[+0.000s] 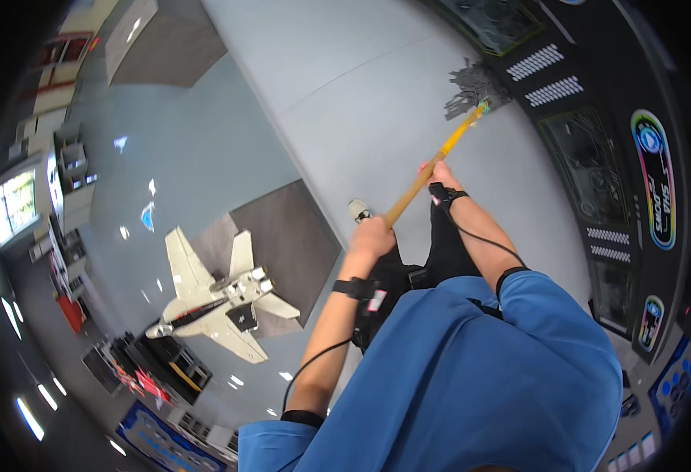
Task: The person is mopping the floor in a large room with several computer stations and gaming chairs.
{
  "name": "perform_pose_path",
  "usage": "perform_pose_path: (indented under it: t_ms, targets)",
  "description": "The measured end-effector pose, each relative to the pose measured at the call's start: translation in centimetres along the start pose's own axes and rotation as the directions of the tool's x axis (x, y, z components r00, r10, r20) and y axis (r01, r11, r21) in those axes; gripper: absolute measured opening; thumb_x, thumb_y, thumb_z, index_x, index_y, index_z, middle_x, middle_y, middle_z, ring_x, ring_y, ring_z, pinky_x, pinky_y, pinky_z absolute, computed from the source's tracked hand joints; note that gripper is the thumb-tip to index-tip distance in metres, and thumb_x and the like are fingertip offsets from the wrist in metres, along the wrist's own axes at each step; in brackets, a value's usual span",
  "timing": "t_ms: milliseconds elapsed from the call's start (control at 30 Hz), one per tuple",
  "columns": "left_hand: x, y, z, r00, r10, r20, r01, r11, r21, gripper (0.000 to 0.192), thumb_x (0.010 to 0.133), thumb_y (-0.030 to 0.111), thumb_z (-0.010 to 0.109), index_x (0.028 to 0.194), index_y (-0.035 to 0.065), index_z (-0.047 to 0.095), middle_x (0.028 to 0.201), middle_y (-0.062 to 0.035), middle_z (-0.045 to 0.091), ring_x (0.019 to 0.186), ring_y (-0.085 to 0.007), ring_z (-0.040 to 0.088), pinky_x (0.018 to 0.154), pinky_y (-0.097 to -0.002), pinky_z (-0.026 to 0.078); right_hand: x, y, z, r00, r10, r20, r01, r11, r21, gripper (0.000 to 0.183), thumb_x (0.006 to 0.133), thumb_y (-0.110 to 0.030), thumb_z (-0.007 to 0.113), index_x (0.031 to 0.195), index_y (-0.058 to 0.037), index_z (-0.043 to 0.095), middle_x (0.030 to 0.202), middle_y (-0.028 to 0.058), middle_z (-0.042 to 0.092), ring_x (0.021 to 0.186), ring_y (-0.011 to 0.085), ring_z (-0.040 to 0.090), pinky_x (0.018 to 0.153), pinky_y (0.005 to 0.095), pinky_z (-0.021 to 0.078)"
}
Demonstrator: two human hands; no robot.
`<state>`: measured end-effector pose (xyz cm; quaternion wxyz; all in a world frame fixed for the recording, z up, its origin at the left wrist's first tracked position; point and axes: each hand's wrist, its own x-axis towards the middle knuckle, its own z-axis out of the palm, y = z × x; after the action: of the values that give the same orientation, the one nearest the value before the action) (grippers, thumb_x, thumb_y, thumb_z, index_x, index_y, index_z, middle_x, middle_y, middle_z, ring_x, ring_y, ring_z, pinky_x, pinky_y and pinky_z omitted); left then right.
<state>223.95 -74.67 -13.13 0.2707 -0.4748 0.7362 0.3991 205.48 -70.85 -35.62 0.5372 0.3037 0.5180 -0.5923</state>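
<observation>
A string mop with a yellow and tan handle [457, 138] runs diagonally up to the right from my hands. My left hand [372, 239] is wrapped around the upper end of the handle, near my waist. Further down the shaft, my right hand [440, 174] grips the tan section just before it turns yellow. The grey mop head [474, 85] lies spread on the light grey floor [345, 112], close against the base of a black machine. Green material binds the strands where they join the handle.
Along the right stands a long black cabinet [593, 127] with glass panels, vents and printed labels. On my left, a white model fighter jet [221, 301] is above a grey-brown panel [298, 242]. A grey block [165, 50] stands further off, beyond the glossy blue-grey surface [221, 141].
</observation>
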Motion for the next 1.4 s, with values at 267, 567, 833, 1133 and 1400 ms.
perform_pose_path:
  t_ms: [267,567,833,1133,1400]
  targets:
    - [-15.3,-21.0,-2.4,0.945,-0.324,-0.05,0.323,0.946,-0.022,0.032,0.068,0.027,0.056,0.086,0.0013,0.053,0.083,-0.0208,0.057,0.082,-0.0346,0.054,0.073,-0.0411,0.043,-12.6,23.6,11.1,0.936,0.323,0.139,-0.247,0.886,-0.393,0.028,0.083,-0.028,0.026,0.077,-0.0046,0.041,0.066,0.0093,0.046,0.061,0.0217,0.047,0.059,0.0322,0.0415]
    - [-30.2,-23.9,-6.9,0.758,-0.621,-0.199,0.595,0.784,-0.178,0.022,0.06,0.014,0.06,0.075,-0.0012,0.059,0.073,-0.022,0.057,0.073,-0.0355,0.055,0.067,-0.0394,0.045,-20.1,39.9,15.4,0.526,0.833,0.173,-0.755,0.551,-0.356,0.02,0.083,-0.014,0.029,0.098,-0.0005,0.028,0.085,0.0151,0.042,0.076,0.0283,0.048,0.073,0.0485,0.0419]
    - [-28.8,-24.4,-8.7,0.787,-0.544,-0.29,0.567,0.824,-0.009,0.015,0.058,0.006,0.056,0.07,-0.003,0.058,0.073,-0.023,0.056,0.07,-0.0368,0.055,0.064,-0.04,0.045,-20.1,39.6,17.7,0.605,0.795,0.046,-0.758,0.593,-0.274,0.038,0.087,-0.036,0.023,0.098,-0.0011,0.034,0.079,0.0119,0.046,0.067,0.0253,0.049,0.068,0.043,0.045]
    - [-16.3,-14.1,-17.1,0.901,-0.255,-0.351,0.344,0.913,0.22,0.013,0.056,0.003,0.053,0.067,-0.0014,0.058,0.068,-0.0228,0.055,0.068,-0.037,0.054,0.063,-0.0409,0.044,-14.1,21.0,21.1,0.633,0.73,0.259,-0.76,0.649,0.026,0.026,0.088,-0.026,0.024,0.082,-0.0027,0.035,0.073,0.0083,0.042,0.067,0.0195,0.047,0.078,0.041,0.0415]
    - [-5.6,-2.5,-23.1,0.967,0.117,-0.225,-0.004,0.894,0.447,0.018,0.055,0.004,0.054,0.072,-0.0007,0.059,0.064,-0.0222,0.055,0.065,-0.0368,0.055,0.06,-0.0396,0.046,1.0,13.6,19.9,0.751,0.575,0.324,-0.66,0.664,0.352,0.018,0.084,-0.018,0.027,0.083,-0.0028,0.036,0.071,0.0092,0.043,0.058,0.0219,0.046,0.066,0.0433,0.044]
